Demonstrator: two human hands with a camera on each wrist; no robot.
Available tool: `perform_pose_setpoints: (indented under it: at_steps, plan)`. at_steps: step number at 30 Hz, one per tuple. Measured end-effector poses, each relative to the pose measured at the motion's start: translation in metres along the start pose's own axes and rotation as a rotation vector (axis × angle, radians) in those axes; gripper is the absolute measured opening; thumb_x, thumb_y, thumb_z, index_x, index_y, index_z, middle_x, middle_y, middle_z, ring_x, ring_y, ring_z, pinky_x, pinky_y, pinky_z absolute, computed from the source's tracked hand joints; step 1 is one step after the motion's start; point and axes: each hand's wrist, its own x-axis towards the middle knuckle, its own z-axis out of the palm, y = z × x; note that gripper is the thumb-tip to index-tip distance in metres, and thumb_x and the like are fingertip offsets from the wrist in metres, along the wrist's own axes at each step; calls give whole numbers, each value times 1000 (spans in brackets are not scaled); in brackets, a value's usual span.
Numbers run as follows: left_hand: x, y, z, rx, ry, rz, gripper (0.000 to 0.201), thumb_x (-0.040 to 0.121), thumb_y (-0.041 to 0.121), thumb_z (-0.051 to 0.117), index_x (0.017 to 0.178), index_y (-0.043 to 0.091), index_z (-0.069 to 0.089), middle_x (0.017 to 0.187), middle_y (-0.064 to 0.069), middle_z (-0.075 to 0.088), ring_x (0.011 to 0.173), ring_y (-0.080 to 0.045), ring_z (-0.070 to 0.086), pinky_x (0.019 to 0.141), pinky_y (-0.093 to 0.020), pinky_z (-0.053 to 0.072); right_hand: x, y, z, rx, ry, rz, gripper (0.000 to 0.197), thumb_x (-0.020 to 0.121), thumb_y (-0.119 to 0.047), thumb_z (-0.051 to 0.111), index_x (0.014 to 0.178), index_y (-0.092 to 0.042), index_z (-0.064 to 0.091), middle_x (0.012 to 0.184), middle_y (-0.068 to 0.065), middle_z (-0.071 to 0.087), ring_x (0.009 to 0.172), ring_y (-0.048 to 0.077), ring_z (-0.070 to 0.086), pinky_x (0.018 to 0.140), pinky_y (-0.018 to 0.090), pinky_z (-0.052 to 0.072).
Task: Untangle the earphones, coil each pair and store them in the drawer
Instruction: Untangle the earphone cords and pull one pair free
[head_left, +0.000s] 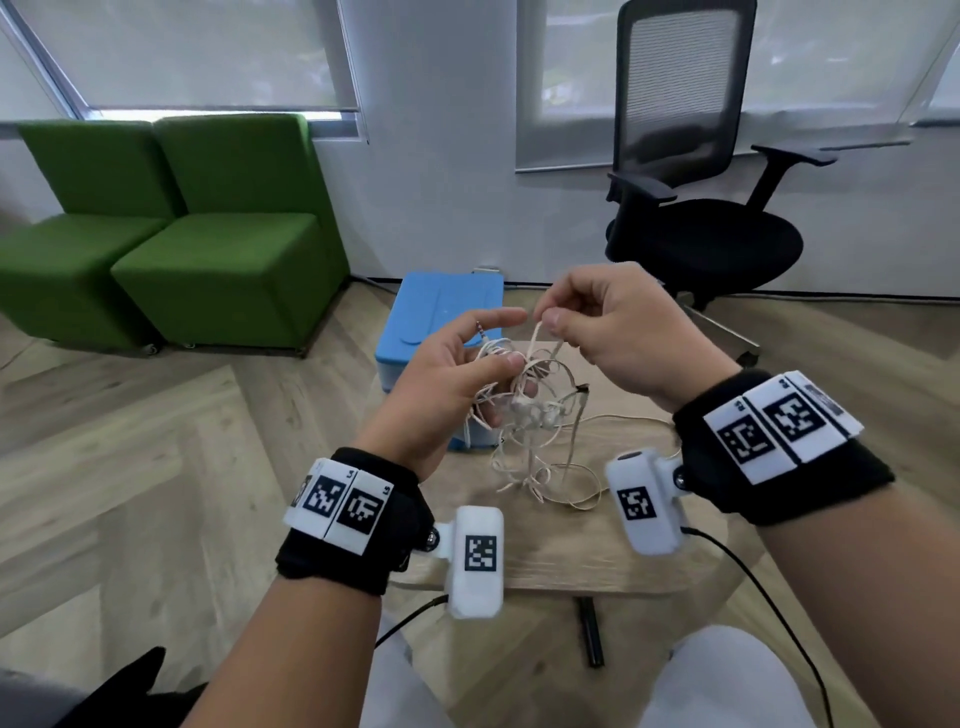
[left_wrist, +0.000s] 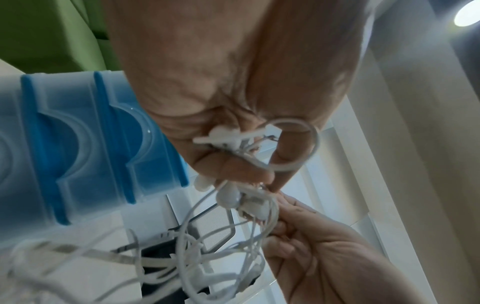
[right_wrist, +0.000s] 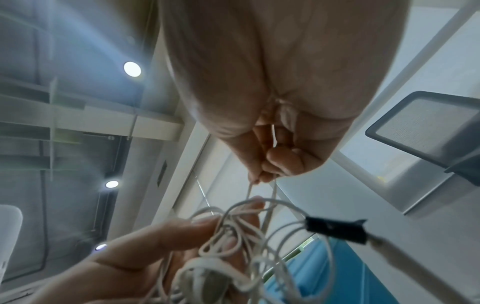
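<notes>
A tangle of white earphones (head_left: 524, 405) hangs in the air above a small wooden table (head_left: 613, 551). My left hand (head_left: 462, 374) holds the knot from the left, its lower fingers curled around the cords and earbuds (left_wrist: 228, 197), the index finger straight. My right hand (head_left: 597, 322) pinches a loop of cord (head_left: 540, 338) at the top of the knot between thumb and fingers (right_wrist: 262, 174) and lifts it. Loose cord trails down onto the table (head_left: 550, 483). A blue drawer unit (head_left: 441, 322) stands behind my hands.
A black plug or clip (right_wrist: 337, 228) dangles on one cord to the right of the knot. A black office chair (head_left: 696, 208) stands behind on the right, two green seats (head_left: 182, 234) on the left. Wood floor surrounds the table.
</notes>
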Motion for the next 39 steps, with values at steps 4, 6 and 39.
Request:
perform_pose_setpoints:
  at_steps: [4, 6, 39]
  plan:
    - [2, 2, -1, 54, 13, 1, 27, 97, 5, 64, 123, 8, 68, 100, -27, 73, 82, -19, 64, 48, -20, 42, 2, -4, 5, 24, 128, 13, 19, 98, -7, 65, 85, -18, 72, 71, 1, 63, 60, 11, 50, 63, 32, 45]
    - [3, 2, -2, 75, 8, 8, 23, 96, 5, 65, 119, 6, 71, 100, -20, 75, 87, -20, 65, 51, -22, 43, 0, -5, 5, 87, 110, 33, 19, 100, -6, 61, 87, -16, 73, 68, 0, 58, 61, 13, 47, 64, 35, 42]
    - [3, 8, 3, 21, -3, 174, 27, 104, 10, 57, 129, 19, 61, 89, 5, 67, 71, -15, 65, 51, -23, 49, -7, 26, 8, 124, -40, 248, 16, 101, -2, 60, 95, -12, 71, 67, 4, 68, 51, 15, 61, 47, 27, 46]
